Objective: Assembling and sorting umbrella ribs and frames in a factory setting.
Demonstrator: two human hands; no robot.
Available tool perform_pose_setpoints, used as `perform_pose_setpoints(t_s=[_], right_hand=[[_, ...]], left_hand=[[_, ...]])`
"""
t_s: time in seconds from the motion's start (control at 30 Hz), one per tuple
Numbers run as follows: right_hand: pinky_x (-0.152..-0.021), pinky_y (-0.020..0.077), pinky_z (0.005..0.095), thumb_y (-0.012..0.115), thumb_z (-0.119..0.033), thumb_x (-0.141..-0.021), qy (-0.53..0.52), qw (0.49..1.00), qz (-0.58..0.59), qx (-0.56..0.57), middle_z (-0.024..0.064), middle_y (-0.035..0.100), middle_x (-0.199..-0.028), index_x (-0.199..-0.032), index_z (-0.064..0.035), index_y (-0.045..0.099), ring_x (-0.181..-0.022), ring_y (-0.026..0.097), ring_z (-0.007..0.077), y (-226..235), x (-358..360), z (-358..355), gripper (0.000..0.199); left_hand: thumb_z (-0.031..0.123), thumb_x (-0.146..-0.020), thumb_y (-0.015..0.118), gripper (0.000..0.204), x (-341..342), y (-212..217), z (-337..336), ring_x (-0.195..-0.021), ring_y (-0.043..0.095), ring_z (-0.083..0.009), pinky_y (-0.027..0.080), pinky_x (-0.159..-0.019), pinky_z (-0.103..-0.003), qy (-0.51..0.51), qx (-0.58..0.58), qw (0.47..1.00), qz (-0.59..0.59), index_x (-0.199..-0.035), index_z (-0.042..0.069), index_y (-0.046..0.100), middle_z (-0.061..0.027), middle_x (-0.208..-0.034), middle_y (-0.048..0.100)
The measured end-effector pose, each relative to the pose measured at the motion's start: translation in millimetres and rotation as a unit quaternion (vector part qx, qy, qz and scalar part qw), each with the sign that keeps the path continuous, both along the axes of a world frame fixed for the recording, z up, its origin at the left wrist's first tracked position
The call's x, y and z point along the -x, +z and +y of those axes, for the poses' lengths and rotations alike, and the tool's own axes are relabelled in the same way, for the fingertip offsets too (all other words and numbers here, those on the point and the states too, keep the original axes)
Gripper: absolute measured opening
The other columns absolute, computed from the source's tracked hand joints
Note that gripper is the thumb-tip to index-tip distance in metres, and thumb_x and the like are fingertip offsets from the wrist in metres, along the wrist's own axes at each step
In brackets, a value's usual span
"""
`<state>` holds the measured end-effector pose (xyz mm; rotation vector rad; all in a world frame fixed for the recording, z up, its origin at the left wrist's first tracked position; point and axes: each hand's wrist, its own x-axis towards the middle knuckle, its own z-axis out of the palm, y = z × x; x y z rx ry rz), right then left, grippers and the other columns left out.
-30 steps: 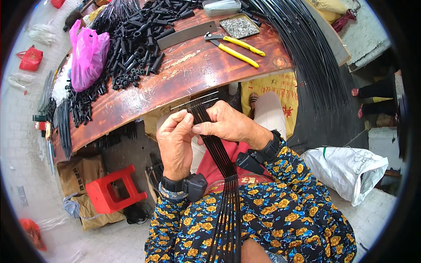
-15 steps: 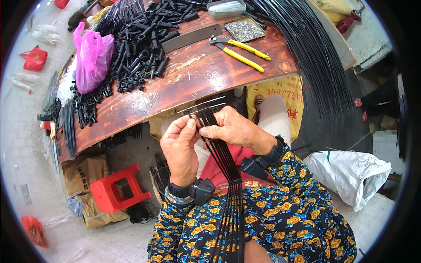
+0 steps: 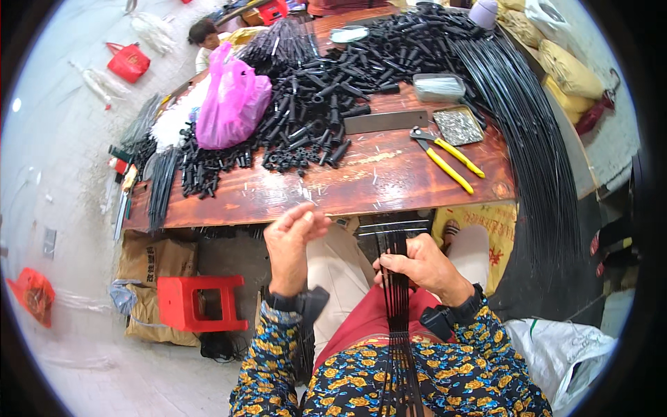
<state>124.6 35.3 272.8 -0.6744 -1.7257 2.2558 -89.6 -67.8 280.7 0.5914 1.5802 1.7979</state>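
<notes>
My right hand (image 3: 425, 267) is closed round a bundle of thin black rods (image 3: 396, 299), its thumb lying across them. The rods run down over my lap toward my body. Near their upper ends, two thin silvery wires (image 3: 411, 231) lie crosswise. My left hand (image 3: 290, 243) is raised apart from the bundle, close to the table's front edge. Its thumb and fingers are drawn together; anything pinched in them is too small to make out. Small silvery pieces (image 3: 313, 189) lie scattered on the wooden table (image 3: 236, 208) beyond that hand.
Yellow-handled pliers (image 3: 451, 163), a flat metal bar (image 3: 386, 122) and a tray of metal bits (image 3: 458, 126) lie on the table. Black plastic parts (image 3: 333, 90) are heaped behind, beside a pink bag (image 3: 233, 101). Long black rods (image 3: 535, 139) overhang at right. A red stool (image 3: 198, 302) stands left.
My left hand has left the rod ends and moved toward the table edge. My right hand still grips the rods. The view has shifted, showing more of the table's far side.
</notes>
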Motion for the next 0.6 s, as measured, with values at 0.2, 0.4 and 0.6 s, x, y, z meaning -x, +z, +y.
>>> perform_pose_setpoints(t_s=[0.2,0.4,0.6], right_hand=[[-0.062,0.0542,0.0252,0.062,-0.018,-0.091,0.005,1.0,0.01,0.027,0.012,0.07,-0.077,-0.094,0.0049,0.067,-0.068,0.067,0.0139,1,0,2,0.023],[-0.061,0.0544,0.0252,0.062,-0.019,-0.092,0.001,1.0,0.018,0.007,0.0121,0.07,-0.077,-0.094,0.004,0.068,-0.068,0.067,0.014,-5,5,7,0.024],[-0.062,0.0541,0.0261,0.061,-0.017,-0.091,-0.01,1.0,-0.004,0.004,0.0101,0.069,-0.076,-0.091,0.0047,0.068,-0.069,0.067,0.014,4,8,4,0.023]], left_hand=[[0.01,-0.087,0.062,0.024,72,6,39,-0.07,0.064,-0.0117,0.05,-0.059,-0.022,0.032,0.015,0.988,0.149,-0.105,-0.006,0.066,-0.0085,-0.087,0.068],[0.016,-0.076,0.071,0.021,68,4,114,-0.074,0.064,-0.0235,0.05,-0.069,-0.033,0.015,0.067,0.821,0.566,-0.094,0.005,0.072,-0.0107,-0.079,0.067],[0.012,-0.074,0.065,0.018,45,-16,131,-0.08,0.063,-0.0347,0.05,-0.07,-0.046,0.019,0.184,0.718,0.671,-0.091,0.006,0.063,-0.0148,-0.089,0.062]])
